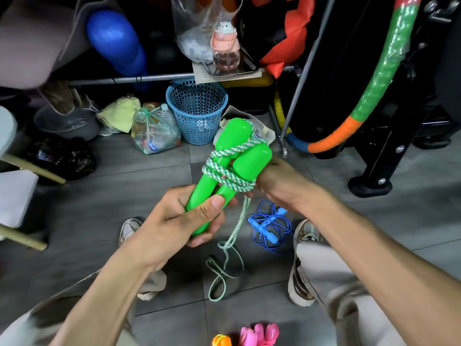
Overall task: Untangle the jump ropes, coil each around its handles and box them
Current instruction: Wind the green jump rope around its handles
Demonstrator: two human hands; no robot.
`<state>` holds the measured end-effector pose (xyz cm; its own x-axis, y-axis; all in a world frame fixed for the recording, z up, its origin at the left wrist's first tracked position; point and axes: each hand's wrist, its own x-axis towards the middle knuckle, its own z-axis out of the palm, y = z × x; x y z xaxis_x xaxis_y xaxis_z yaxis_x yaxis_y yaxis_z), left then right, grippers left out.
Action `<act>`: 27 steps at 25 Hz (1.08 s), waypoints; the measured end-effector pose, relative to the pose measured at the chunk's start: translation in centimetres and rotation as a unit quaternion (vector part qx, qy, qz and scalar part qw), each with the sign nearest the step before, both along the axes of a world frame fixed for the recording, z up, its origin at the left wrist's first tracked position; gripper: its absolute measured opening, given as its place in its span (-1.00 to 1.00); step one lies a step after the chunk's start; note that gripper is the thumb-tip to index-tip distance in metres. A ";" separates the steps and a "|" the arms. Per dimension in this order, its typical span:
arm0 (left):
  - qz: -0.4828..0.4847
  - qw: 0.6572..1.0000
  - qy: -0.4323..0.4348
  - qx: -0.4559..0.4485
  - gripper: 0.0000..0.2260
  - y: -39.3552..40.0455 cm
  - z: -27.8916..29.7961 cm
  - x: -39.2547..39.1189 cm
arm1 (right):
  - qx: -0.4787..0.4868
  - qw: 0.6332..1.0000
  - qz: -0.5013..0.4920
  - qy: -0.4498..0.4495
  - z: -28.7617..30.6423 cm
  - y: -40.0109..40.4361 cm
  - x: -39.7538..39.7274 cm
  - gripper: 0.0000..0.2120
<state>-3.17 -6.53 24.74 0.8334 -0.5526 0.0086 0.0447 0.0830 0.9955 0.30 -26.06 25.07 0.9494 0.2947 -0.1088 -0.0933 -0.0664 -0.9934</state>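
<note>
My left hand (184,221) grips the lower ends of two bright green handles (232,156), held side by side. A green-and-white braided rope (224,168) is wound several times around their middle. My right hand (277,181) is beside the upper handles, its fingers hidden behind them where the rope wraps. The loose rope tail (229,248) hangs down to a loop on the floor. A tangled blue jump rope (270,227) lies on the tiles between my feet. Pink handles (262,333) and an orange handle (222,340) show at the bottom edge.
A blue perforated basket (197,108) stands ahead on the grey tiled floor, beside a bag of plastic bottles (154,131). A black stand foot (369,186) and a striped hoop (374,78) are to the right. My shoes (304,233) flank the ropes.
</note>
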 end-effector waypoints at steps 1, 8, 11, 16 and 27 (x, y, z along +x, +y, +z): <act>0.015 1.000 0.004 -0.003 -0.74 -0.2 0.0 0.1 | 0.027 1.000 0.013 0.008 0.3 0.1 -0.1 -0.71; -0.014 0.997 0.019 -0.072 -0.61 -0.6 0.5 -0.9 | 0.020 0.999 -0.041 -0.023 2.4 -1.0 0.4 -0.82; 0.048 0.998 0.012 -0.040 -0.71 -0.6 0.4 -0.6 | 0.019 0.999 -0.026 -0.019 1.8 -0.7 0.2 -0.67; 0.194 0.979 -0.023 0.059 -0.72 -1.0 -0.6 0.3 | 0.050 0.995 0.043 0.081 1.0 0.3 -0.5 -0.71; 0.254 0.800 -0.316 0.443 -0.77 -2.7 -1.8 0.1 | -0.099 0.973 -0.015 0.210 1.2 1.6 -1.4 -0.77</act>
